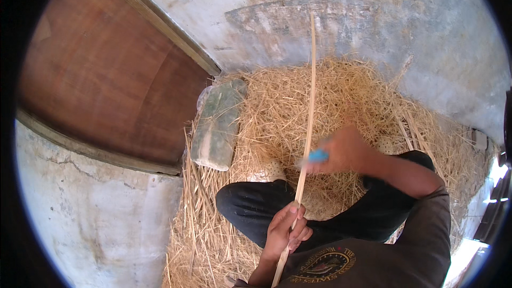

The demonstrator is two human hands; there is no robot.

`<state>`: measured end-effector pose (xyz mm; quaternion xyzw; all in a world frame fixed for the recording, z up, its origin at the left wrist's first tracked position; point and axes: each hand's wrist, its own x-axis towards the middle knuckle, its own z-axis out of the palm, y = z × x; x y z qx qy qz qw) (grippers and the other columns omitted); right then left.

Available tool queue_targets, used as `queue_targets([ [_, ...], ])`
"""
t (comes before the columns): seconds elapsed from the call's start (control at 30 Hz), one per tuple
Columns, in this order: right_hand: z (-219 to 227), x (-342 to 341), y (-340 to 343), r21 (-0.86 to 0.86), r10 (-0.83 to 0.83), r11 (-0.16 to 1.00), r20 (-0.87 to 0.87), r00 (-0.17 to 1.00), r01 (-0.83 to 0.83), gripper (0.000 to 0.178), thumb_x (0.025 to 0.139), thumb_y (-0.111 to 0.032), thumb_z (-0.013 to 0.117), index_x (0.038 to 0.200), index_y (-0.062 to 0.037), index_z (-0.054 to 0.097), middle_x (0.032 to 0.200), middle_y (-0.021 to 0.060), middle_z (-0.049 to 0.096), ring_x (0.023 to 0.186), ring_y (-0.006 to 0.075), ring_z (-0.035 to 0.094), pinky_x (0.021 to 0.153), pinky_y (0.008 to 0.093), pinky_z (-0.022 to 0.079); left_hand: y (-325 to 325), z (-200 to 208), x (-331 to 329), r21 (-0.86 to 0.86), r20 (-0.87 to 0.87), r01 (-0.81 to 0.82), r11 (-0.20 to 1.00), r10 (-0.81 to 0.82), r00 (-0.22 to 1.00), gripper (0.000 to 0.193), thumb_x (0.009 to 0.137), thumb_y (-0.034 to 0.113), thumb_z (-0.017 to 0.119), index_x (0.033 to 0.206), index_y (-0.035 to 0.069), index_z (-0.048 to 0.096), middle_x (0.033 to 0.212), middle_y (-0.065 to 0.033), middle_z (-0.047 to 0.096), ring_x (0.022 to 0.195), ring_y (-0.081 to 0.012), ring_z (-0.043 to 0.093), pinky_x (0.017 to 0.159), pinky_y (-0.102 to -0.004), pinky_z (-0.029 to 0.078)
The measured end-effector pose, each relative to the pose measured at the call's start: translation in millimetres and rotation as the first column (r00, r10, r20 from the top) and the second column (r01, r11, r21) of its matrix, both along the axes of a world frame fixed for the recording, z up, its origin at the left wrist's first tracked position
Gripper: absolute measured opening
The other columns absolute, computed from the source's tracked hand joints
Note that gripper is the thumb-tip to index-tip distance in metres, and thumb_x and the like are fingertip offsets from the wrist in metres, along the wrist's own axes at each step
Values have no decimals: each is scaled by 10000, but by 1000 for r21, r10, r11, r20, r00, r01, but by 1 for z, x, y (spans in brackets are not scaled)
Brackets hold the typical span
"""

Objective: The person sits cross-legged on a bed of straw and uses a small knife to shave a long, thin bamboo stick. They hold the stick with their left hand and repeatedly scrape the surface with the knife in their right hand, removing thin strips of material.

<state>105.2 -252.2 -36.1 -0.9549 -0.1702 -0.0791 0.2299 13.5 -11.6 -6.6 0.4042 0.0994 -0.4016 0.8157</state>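
Observation:
A long, thin, pale strip of wood or bamboo [312, 85] runs from beside my body up toward the far wall, bowing slightly. Its lower part is in my left hand [288, 228], fingers wrapped around it in front of my lap. My right hand [345, 149], smeared by motion, is closed around a small blue-handled tool [318, 156]. The tool's greyish end is at the strip, roughly midway along it; blur hides its exact kind and whether it touches.
Loose straw [288, 106] covers the floor around my crossed legs [250, 202]. A greenish-grey block [216, 128] lies on my left, near a brown panel [117, 74] in a wooden frame. Stained plaster walls [368, 21] stand ahead and at left. Cut strips [410, 125] lie at right.

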Motion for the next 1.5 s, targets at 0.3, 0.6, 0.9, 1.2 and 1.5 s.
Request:
queue_targets([
  [0.3,-8,19,-17,18,-90,996,60,994,89,695,731,-750,558,545,-81,598,418,74,472,372,250,507,397,375,401,1,3,-4,-97,-24,-36,995,34,999,279,1031,307,330,872,90,404,460,40,276,317,-66,226,402,-218,228],
  [0.6,-20,35,-41,-60,-203,977,47,978,205,776,746,-827,425,577,-94,616,443,63,485,414,217,523,401,389,384,4,-2,-14,-31,-37,62,998,-63,997,277,1032,311,323,889,92,414,466,27,279,334,-80,245,463,-224,274],
  [0.9,-21,88,-124,-23,-561,825,77,824,564,748,843,-739,396,587,-62,586,434,48,433,427,235,489,460,404,426,21,-2,-45,11,74,208,978,-208,975,280,1037,305,302,897,91,415,482,26,307,352,-69,257,446,-215,273],
  [1.2,-41,93,-221,-68,-871,487,-116,478,871,774,859,-723,365,864,-24,696,681,111,640,729,262,629,674,438,497,43,4,-77,296,20,431,853,-457,889,276,1025,325,353,907,95,447,585,55,359,496,-28,328,470,-190,264],
  [1.5,-30,56,-177,-9,-666,718,-300,683,696,779,838,-742,408,560,-21,505,535,83,502,507,213,460,547,432,402,41,-13,-42,573,269,118,811,-322,908,197,1021,228,382,955,72,481,535,30,408,385,-38,347,359,-201,277],
])
